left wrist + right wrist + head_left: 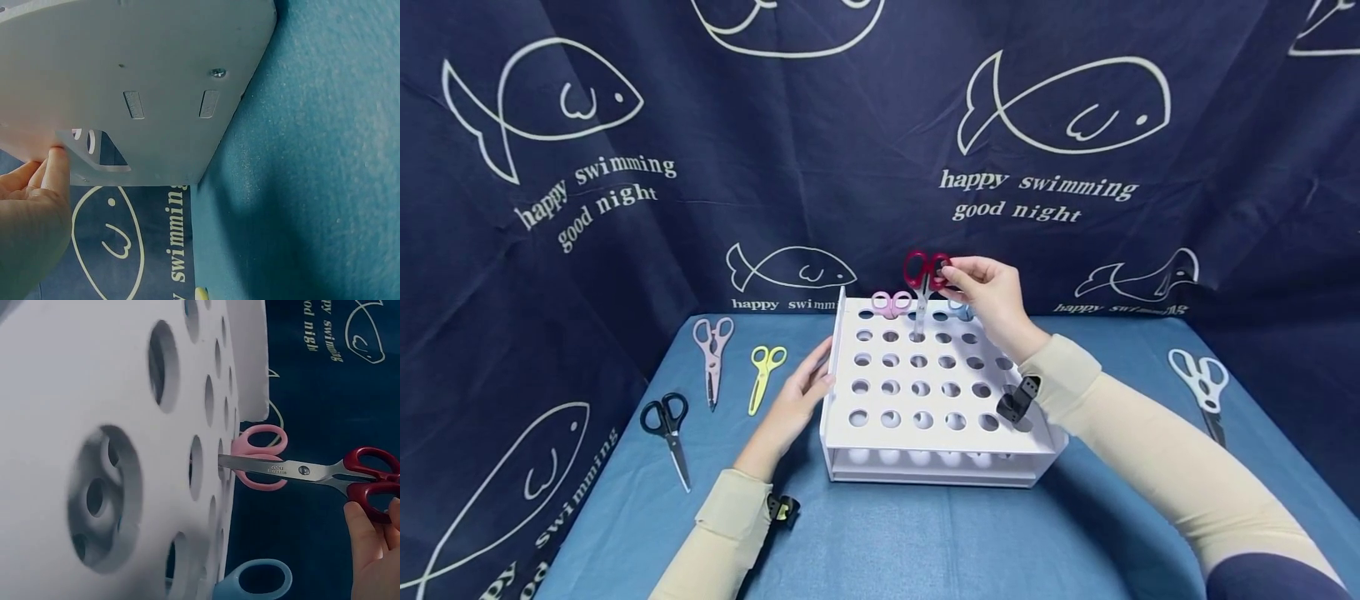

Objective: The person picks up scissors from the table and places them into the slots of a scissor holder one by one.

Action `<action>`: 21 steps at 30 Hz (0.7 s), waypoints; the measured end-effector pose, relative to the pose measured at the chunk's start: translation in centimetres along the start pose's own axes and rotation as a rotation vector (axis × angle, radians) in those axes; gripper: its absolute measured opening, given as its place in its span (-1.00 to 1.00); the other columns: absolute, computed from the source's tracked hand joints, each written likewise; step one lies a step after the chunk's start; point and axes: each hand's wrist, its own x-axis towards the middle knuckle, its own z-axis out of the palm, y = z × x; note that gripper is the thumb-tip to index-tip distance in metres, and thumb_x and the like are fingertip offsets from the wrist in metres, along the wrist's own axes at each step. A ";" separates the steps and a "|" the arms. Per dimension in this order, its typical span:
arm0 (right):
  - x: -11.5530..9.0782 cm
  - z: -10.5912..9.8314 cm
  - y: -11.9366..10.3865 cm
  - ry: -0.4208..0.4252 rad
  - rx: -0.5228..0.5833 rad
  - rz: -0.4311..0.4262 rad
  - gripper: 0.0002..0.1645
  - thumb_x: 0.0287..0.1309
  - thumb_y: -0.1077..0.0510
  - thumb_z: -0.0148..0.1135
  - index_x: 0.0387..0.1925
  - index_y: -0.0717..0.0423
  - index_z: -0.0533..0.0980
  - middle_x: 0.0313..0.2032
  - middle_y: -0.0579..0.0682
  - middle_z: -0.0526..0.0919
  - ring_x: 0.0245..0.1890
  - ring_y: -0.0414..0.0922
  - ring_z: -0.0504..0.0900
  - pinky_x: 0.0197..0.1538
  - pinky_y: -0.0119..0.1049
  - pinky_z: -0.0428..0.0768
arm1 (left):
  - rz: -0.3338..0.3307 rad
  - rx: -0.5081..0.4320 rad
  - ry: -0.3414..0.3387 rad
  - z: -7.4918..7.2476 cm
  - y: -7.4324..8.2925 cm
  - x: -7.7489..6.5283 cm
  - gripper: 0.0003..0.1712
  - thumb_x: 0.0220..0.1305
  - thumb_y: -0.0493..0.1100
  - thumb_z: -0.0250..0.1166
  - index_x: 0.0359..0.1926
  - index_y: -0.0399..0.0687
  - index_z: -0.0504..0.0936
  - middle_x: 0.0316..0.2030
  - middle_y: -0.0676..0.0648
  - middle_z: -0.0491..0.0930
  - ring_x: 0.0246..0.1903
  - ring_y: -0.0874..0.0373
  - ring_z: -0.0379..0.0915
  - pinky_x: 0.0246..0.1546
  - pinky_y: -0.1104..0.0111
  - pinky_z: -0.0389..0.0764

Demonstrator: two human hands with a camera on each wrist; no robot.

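My right hand pinches one finger loop of the red-handled scissors. These stand point down, blade tips inside a hole in the white perforated rack, handles well above its top. Near them in the back row, pink scissors sit with their loops above the board. Light blue scissors also stand in the rack, partly behind the right hand in the head view. My left hand rests against the rack's left side panel, its fingertips touching beside the cut-out in the left wrist view.
Left of the rack, pale pink scissors, yellow scissors and black-handled scissors lie on the blue cloth. White-handled scissors lie at the far right. A dark fish-print curtain hangs close behind.
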 end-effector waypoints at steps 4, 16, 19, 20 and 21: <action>-0.1 0.0 0.4 -0.009 -0.023 -0.001 -0.80 0.16 0.37 0.27 -0.19 0.46 0.57 -0.45 -0.10 0.74 -0.38 -0.24 0.74 -0.22 -0.33 0.72 | -0.007 0.009 0.004 0.1 0.0 0.1 -0.34 0.47 -0.21 0.01 0.51 -0.08 0.04 0.48 -0.18 0.07 0.45 -0.04 0.05 0.37 0.31 0.23; -0.5 0.1 0.8 -0.040 -0.153 0.032 -0.65 0.19 0.28 0.28 -0.08 0.51 0.53 -0.39 -0.14 0.73 -0.33 -0.26 0.73 -0.17 -0.32 0.72 | -0.037 0.027 0.015 0.0 0.2 -0.2 -0.32 0.48 -0.14 0.03 0.51 -0.04 0.03 0.50 -0.12 0.05 0.46 0.01 0.03 0.39 0.30 0.19; -0.7 0.0 0.7 -0.036 -0.190 0.056 -0.66 0.20 0.26 0.27 -0.07 0.48 0.54 -0.38 -0.16 0.72 -0.31 -0.28 0.73 -0.16 -0.31 0.72 | -0.032 0.024 0.011 0.1 0.3 -0.3 -0.33 0.48 -0.15 0.02 0.51 -0.04 0.03 0.50 -0.12 0.05 0.46 0.01 0.02 0.39 0.31 0.18; -0.7 0.0 0.7 -0.034 -0.195 0.064 -0.66 0.21 0.26 0.27 -0.07 0.47 0.54 -0.38 -0.16 0.71 -0.31 -0.27 0.73 -0.15 -0.30 0.72 | -0.030 0.021 0.010 0.2 0.3 -0.3 -0.33 0.48 -0.15 0.01 0.51 -0.04 0.03 0.50 -0.11 0.05 0.46 0.01 0.02 0.39 0.31 0.18; -0.8 0.0 0.7 -0.031 -0.202 0.071 -0.67 0.21 0.27 0.26 -0.07 0.47 0.54 -0.38 -0.15 0.71 -0.31 -0.28 0.73 -0.14 -0.28 0.72 | -0.028 0.018 0.007 0.2 0.3 -0.2 -0.33 0.48 -0.15 0.02 0.51 -0.05 0.03 0.50 -0.12 0.04 0.46 0.01 0.02 0.39 0.31 0.18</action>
